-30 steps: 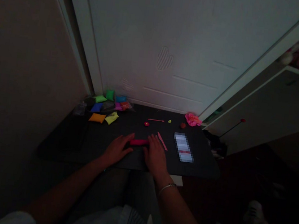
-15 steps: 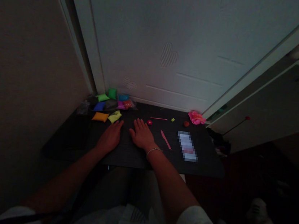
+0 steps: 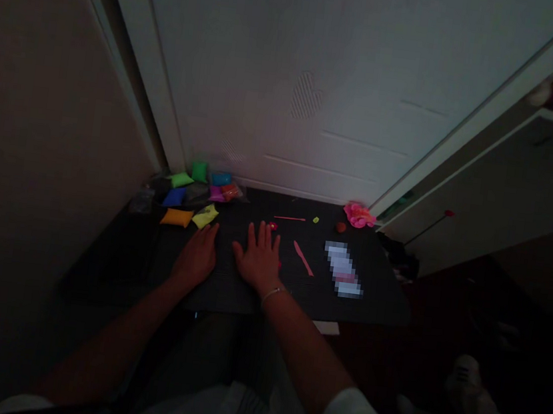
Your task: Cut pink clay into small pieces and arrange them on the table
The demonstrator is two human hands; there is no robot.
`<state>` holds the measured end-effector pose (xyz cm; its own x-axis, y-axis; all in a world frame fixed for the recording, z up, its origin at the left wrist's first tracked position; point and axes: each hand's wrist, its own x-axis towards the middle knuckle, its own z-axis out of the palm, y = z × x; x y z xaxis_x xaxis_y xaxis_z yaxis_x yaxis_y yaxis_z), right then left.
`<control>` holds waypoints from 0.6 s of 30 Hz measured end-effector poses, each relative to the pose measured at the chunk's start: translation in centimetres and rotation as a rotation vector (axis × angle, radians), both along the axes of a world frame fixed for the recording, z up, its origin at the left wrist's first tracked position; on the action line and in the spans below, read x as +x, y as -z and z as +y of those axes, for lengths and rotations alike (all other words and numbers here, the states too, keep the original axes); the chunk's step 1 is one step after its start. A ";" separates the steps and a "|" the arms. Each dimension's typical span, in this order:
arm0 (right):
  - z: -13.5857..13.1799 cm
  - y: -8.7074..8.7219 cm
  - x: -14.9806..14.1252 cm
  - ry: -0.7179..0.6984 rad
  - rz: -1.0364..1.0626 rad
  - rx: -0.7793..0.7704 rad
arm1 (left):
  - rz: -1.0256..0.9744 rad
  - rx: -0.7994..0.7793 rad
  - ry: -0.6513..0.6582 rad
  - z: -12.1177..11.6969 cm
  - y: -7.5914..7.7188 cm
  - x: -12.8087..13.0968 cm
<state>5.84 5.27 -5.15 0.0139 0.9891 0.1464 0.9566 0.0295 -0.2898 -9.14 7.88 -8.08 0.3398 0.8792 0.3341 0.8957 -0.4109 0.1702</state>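
Observation:
My right hand (image 3: 257,258) lies flat on the dark table (image 3: 380,300), fingers stretched forward. A sliver of pink clay (image 3: 278,265) shows at its right edge; the rest is hidden under the palm. My left hand (image 3: 197,258) rests flat on the table just left of it, fingertips near a yellow clay packet (image 3: 205,216). A pink plastic knife (image 3: 303,258) lies right of my right hand. A small red clay ball (image 3: 273,226) sits just beyond my right fingertips.
Several coloured clay packets (image 3: 192,190) are piled at the table's far left corner. A thin pink stick (image 3: 289,218), a yellow-green bit (image 3: 316,220), a red lump (image 3: 340,227) and a pink clay flower (image 3: 357,215) lie along the back. A blurred flat object (image 3: 343,269) lies right. A white door stands behind.
Both hands slid forward over the pink clay roll, which was in plain view between them a second ago. My right hand has since drawn back a little.

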 end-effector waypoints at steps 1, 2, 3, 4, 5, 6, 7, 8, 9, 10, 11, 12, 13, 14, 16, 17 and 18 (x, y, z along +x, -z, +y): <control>1.2 -0.1 0.1 0.007 0.005 -0.020 | 0.000 -0.002 -0.006 -0.1 0.0 0.0; 1.9 -0.2 0.1 0.004 0.007 -0.041 | -0.002 -0.003 -0.012 -0.1 0.0 -0.1; 2.0 -0.2 0.1 -0.004 0.006 -0.052 | -0.004 -0.003 -0.016 -0.1 0.0 -0.1; 1.4 -0.3 0.1 -0.021 0.002 -0.056 | -0.007 -0.003 -0.019 -0.1 0.1 -0.1; 0.3 -0.3 0.1 -0.039 -0.004 -0.045 | -0.012 -0.003 -0.023 -0.1 0.1 -0.1; -1.3 -0.2 0.1 -0.055 -0.010 -0.034 | -0.017 -0.003 -0.026 -0.1 0.2 -0.1; -3.3 -0.1 0.1 -0.072 -0.011 -0.027 | -0.024 -0.004 -0.025 -0.1 0.2 -0.1; -5.3 0.1 0.0 -0.073 -0.008 -0.018 | -0.031 -0.006 -0.023 -0.1 0.2 -0.1; -7.2 0.4 -0.2 -0.066 -0.004 -0.011 | -0.038 -0.008 -0.018 -0.1 0.2 0.0; -8.7 0.6 -0.3 -0.069 0.000 -0.010 | -0.042 -0.008 -0.008 0.0 0.2 0.0; -9.7 0.9 -0.5 -0.069 0.002 -0.013 | -0.043 -0.007 0.004 0.0 0.2 0.0; -10.1 1.0 -0.6 -0.061 0.001 -0.008 | -0.042 -0.003 0.015 0.0 0.2 0.0; -9.8 1.0 -0.7 -0.058 0.001 -0.007 | -0.038 0.001 0.021 0.0 0.3 0.0; -8.8 1.0 -0.7 -0.045 0.000 -0.003 | -0.033 0.006 0.023 0.0 0.3 -0.1; -5.6 0.5 -0.6 -0.015 -0.002 0.004 | -0.024 0.014 0.015 0.0 0.3 -0.1; -3.7 0.2 -0.6 0.007 -0.007 0.009 | -0.022 0.014 0.008 0.0 0.4 -0.2; -2.0 -0.1 -0.5 0.029 -0.015 0.012 | -0.025 0.013 0.001 -0.1 0.4 -0.2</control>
<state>5.33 3.25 -5.04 0.0404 0.9864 0.1591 0.9614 0.0050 -0.2753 -9.35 7.79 -8.48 0.3324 0.8744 0.3535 0.8908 -0.4143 0.1869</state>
